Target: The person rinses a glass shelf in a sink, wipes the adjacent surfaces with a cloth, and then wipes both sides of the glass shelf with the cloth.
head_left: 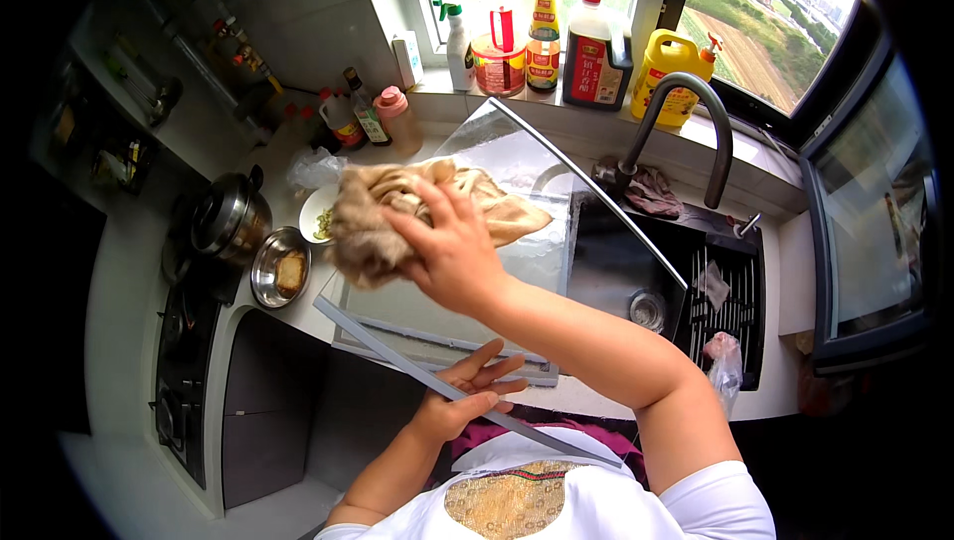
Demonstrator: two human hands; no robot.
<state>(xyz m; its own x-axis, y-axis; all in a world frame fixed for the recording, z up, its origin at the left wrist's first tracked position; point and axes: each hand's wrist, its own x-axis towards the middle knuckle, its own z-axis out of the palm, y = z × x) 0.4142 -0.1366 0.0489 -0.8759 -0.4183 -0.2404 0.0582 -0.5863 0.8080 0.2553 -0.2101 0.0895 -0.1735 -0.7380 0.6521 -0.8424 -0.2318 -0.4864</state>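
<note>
A clear glass panel [517,157] with light edge strips is tilted across the counter and the left part of the sink. My left hand [467,391] holds it from beneath at the near grey strip [388,349], fingers spread and seen through the glass. My right hand [452,247] is closed on a crumpled beige cloth [383,197], over the panel's far left part. The cloth is slightly blurred and hides some of the glass. Under the panel, a second flat piece with a grey frame [497,349] lies on the counter.
Right of the panel is a black sink [621,287] with a tall dark faucet [720,133] and a drying rack [730,307]. Several bottles stand along the windowsill, including a yellow jug [671,78]. At left are a metal bowl [281,267], a white bowl [316,214] and a pot [231,214].
</note>
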